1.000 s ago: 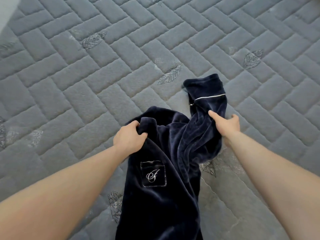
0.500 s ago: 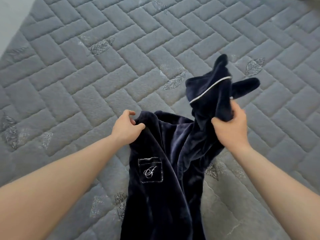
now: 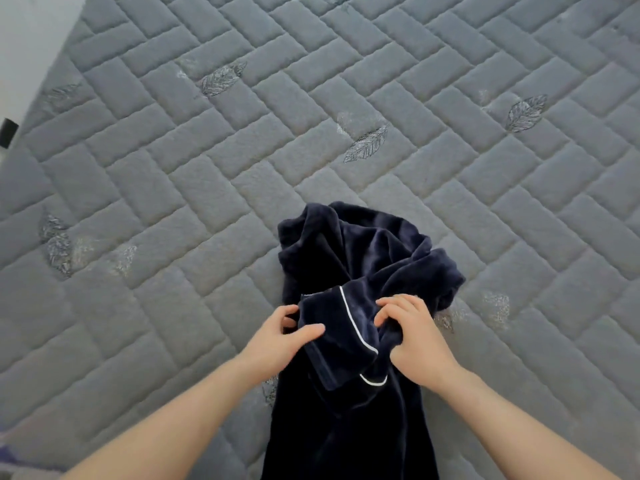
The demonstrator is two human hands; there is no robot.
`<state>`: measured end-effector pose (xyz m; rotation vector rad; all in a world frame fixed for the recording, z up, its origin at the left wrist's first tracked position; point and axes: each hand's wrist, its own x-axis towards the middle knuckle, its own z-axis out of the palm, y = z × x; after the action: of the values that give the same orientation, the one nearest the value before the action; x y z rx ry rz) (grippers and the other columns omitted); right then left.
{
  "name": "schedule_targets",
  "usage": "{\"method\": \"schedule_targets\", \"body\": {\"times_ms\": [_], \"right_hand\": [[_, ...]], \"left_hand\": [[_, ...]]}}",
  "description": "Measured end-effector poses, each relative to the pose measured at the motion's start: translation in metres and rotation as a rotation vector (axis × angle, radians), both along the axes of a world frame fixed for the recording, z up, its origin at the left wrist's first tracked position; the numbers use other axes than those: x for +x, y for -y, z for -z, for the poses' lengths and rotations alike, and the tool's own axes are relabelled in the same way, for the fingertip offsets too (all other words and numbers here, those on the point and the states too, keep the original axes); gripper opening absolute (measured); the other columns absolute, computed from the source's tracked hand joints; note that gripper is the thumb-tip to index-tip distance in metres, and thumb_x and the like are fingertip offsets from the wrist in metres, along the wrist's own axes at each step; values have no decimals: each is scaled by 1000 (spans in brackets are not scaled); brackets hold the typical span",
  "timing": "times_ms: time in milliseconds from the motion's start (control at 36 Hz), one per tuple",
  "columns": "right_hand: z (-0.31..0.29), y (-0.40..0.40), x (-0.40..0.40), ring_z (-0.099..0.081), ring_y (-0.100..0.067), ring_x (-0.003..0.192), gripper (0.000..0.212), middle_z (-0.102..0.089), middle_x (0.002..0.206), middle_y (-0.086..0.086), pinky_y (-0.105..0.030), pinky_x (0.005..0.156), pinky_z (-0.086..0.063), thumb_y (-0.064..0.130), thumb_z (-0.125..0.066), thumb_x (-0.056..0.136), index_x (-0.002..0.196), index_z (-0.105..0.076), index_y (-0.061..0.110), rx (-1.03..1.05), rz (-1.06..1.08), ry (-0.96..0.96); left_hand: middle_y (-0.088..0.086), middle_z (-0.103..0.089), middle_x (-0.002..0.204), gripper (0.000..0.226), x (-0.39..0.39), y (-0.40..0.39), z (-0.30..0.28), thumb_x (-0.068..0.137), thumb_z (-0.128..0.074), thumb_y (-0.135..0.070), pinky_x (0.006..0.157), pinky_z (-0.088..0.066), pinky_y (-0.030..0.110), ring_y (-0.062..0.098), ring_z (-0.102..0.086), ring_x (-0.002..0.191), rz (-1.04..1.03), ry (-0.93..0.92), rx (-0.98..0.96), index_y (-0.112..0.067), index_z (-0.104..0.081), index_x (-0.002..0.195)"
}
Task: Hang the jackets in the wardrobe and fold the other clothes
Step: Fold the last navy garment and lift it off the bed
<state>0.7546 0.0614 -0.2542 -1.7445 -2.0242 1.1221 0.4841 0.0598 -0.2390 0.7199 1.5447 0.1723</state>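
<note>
You see a plush, velvety navy garment [image 3: 363, 265] with smooth white piping, lying at six o'clock on the matt quilted mattress [image 3: 173, 202].

Both bare forearms are being extended forward from the lower corners of the view, converging toward the middle. The left hand [image 3: 277, 344] is being held palm inward, its thumb laid flat over an edge of the dark navy garment [image 3: 360, 271] while its fingers [image 3: 289, 311] are being curled beneath the fabric. The right hand [image 3: 415, 337] is being held just beside it, knuckles upward, with its fingers [image 3: 391, 306] being bent down and pressed into the fabric in a pinch. The two hands are being kept near each other, not touching.
</note>
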Motion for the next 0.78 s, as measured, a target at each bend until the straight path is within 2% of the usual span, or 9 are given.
{"method": "schedule_targets", "body": {"times_ms": [83, 139, 194, 278, 361, 472, 583, 667, 778], "right_hand": [[-13, 16, -5, -28, 11, 137, 67, -51, 134, 30, -6, 112, -19, -17, -46, 63, 96, -63, 38, -57, 208, -102], [-17, 27, -7, -39, 10, 132, 70, -53, 131, 29, -8, 107, -29, -17, -49, 68, 100, -64, 44, -26, 493, -189], [-19, 35, -11, -49, 10, 121, 61, -53, 129, 22, -14, 96, -40, -7, -57, 79, 111, -58, 45, -62, 802, -277], [-21, 37, -16, -57, 1, 115, 64, -55, 128, 15, -22, 92, -45, 30, -82, 80, 130, -43, 36, -306, 1057, -440], [-23, 34, -23, -62, -6, 109, 86, -60, 124, 14, -33, 94, -51, 39, -89, 71, 139, -36, 35, -429, 1007, -455], [-28, 16, -42, -61, -7, 111, 81, -59, 131, 9, -31, 94, -50, 9, -71, 81, 144, -31, 39, -361, 850, -371], [-40, -5, -64, -56, 10, 115, 82, -58, 129, 25, -16, 93, -44, 11, -58, 79, 146, -32, 50, -251, 663, -457], [-37, -6, -67, -59, 9, 111, 81, -62, 119, 30, -16, 93, -44, 11, -52, 78, 142, -33, 56, -230, 565, -381], [-17, 9, -52, -57, -24, 124, 77, -61, 135, 0, -42, 105, -47, 6, -53, 87, 151, -29, 42, -291, 580, -86]], "left_hand": [[-27, -12, 149, 128, 16, 16, 3, 46, -79, -87, 97, -53, 26, 6, -57, 118, 40, -116, 169, -45, -21, 152], [-34, 3, 156, 136, 27, 17, 5, 47, -75, -90, 104, -47, 30, 4, -48, 125, 67, -213, 250, -45, -8, 157], [-24, -18, 160, 122, 35, 15, 9, 59, -76, -81, 101, -43, 27, 1, -45, 126, 60, -273, 284, -43, -15, 158], [-17, -67, 119, 55, 41, 9, 11, 80, -75, -54, 94, -56, 34, 8, -66, 104, 98, -268, 206, -35, -57, 128], [-8, -71, 76, 5, 46, 13, 2, 86, -66, -37, 77, -60, 44, 12, -68, 70, 192, -250, 233, -34, -63, 87], [-9, -72, 81, 6, 50, 38, -6, 92, -61, -32, 74, -59, 40, 13, -68, 72, 66, -132, 407, -38, -63, 92], [-14, -67, 90, 10, 52, 64, -15, 101, -54, -32, 72, -52, 21, 7, -66, 83, -216, -243, 733, -41, -57, 98], [-13, -66, 83, 10, 51, 83, -9, 101, -53, -32, 67, -52, 27, 7, -64, 76, -245, -254, 599, -40, -55, 94], [-9, -67, 85, 11, 39, 101, 16, 99, -59, -32, 80, -56, 41, 11, -63, 78, 18, -292, 332, -35, -56, 88]]}}
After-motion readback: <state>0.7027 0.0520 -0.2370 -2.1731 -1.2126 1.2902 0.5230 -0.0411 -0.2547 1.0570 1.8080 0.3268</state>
